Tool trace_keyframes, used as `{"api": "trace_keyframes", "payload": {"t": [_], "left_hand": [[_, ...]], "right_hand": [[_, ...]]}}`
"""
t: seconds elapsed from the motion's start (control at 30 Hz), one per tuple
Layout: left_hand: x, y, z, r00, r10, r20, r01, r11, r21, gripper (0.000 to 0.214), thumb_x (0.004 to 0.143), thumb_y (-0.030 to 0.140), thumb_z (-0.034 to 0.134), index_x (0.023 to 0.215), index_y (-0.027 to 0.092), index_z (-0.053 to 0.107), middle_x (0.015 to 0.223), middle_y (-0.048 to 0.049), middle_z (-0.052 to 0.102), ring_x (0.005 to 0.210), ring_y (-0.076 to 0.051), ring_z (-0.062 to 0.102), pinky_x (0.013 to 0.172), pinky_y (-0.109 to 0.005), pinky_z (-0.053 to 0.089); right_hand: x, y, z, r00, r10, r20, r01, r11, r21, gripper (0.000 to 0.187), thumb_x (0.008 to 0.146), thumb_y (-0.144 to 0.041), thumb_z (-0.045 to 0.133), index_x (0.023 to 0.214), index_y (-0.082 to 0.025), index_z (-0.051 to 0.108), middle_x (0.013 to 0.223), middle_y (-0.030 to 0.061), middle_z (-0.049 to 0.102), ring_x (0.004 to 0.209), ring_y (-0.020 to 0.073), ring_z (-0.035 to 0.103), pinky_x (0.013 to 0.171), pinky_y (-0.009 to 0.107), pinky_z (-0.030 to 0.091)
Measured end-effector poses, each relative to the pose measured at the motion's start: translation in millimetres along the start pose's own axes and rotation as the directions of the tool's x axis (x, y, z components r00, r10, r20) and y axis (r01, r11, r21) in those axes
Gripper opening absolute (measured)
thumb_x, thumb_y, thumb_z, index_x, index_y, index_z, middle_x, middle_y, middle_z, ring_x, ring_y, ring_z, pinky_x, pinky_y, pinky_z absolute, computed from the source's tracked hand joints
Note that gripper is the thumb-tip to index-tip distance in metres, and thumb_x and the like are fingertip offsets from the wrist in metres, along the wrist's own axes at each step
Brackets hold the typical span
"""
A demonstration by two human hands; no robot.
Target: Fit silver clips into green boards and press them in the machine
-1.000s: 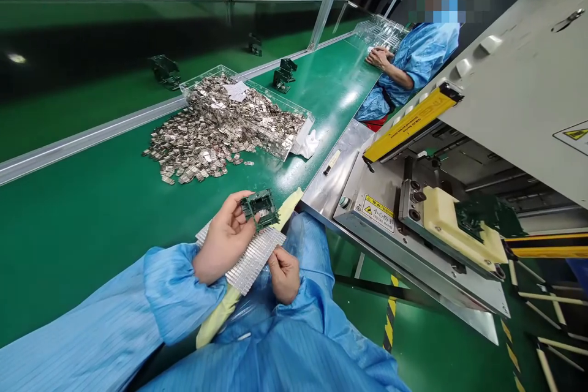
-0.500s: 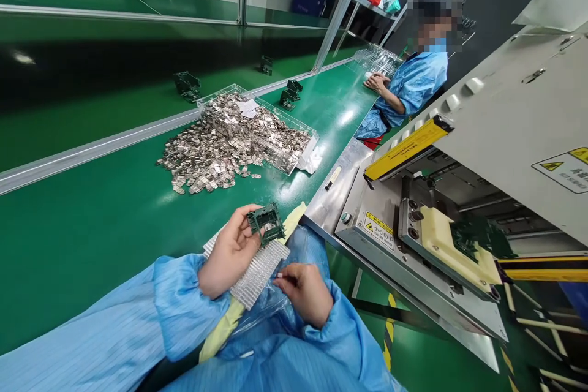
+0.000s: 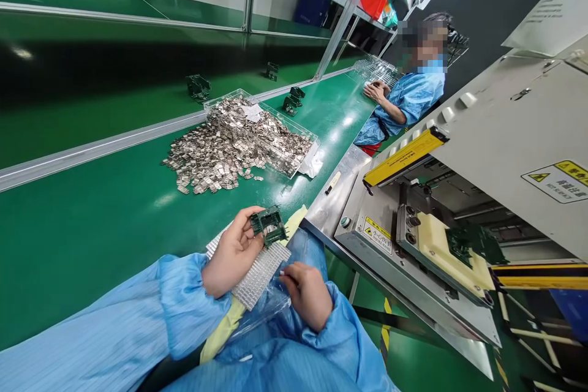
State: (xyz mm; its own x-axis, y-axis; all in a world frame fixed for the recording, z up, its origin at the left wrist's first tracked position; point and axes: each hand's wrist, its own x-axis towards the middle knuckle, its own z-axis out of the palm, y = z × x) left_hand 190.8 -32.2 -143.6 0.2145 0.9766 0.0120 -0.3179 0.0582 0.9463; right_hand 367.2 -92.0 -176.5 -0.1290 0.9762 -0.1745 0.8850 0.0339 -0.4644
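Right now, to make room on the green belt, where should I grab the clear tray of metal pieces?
Grip the rim of the clear tray at its right end in view, coming from the right. That rim stands free of the pile, whereas the metal pieces heap over the left side onto the green belt.

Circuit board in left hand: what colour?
The circuit board is dark green, seen in the head view.

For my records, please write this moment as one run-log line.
left hand: holds green circuit board | right hand: touches clear plastic bag | nearby: silver gridded sheet
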Motion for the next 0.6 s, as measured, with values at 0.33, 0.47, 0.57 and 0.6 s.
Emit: {"api": "trace_keyframes", "payload": {"t": [0.33,0.47,0.57,0.6], "left_hand": [[0.1,2.2,0.2,1.000,-0.024,-0.012,0.024,1.000,0.018,0.042,0.078,0.025,0.061,0.115,0.021,0.043,0.108,-0.0060,0.063,0.103,-0.019,0.063,0.085,-0.030,0.052],[-0.1,4.8,0.7,0.999,-0.015,-0.036,0.016,0.999,0.029,0.044,0.075,0.026,0.064,0.114,0.020,0.044,0.108,-0.0065,0.063,0.103,-0.019,0.062,0.088,-0.032,0.051],[-0.2,7.1,1.8,0.999,-0.021,-0.038,0.022,0.999,0.031,0.045,0.074,0.027,0.065,0.113,0.020,0.044,0.110,-0.0075,0.062,0.104,-0.020,0.062,0.089,-0.034,0.052],[-0.2,7.9,2.0,0.999,-0.026,-0.035,0.027,0.999,0.034,0.045,0.074,0.027,0.065,0.113,0.020,0.044,0.110,-0.0076,0.062,0.105,-0.021,0.062,0.088,-0.034,0.052]], "right_hand": [[11.0,7.5,3.8,0.992,0.128,0.019,-0.123,0.978,-0.169,0.014,0.083,-0.019,0.058,0.072,-0.020,0.065,0.073,0.0035,0.068,0.068,0.0179,0.063,0.060,0.025,0.042],[19.8,11.4,12.5,0.971,0.237,0.016,-0.228,0.952,-0.206,0.004,0.076,-0.011,0.062,0.074,-0.015,0.063,0.069,0.0089,0.066,0.065,0.0226,0.062,0.058,0.029,0.041],[24.9,16.8,19.1,0.953,0.303,-0.005,-0.296,0.929,-0.222,0.006,0.078,-0.009,0.059,0.079,-0.014,0.062,0.066,0.0106,0.064,0.063,0.0255,0.062,0.056,0.032,0.041],[24.2,18.2,17.8,0.956,0.293,-0.016,-0.291,0.938,-0.190,0.006,0.081,-0.011,0.057,0.080,-0.014,0.062,0.066,0.0096,0.064,0.062,0.0247,0.062,0.056,0.031,0.041]]}}
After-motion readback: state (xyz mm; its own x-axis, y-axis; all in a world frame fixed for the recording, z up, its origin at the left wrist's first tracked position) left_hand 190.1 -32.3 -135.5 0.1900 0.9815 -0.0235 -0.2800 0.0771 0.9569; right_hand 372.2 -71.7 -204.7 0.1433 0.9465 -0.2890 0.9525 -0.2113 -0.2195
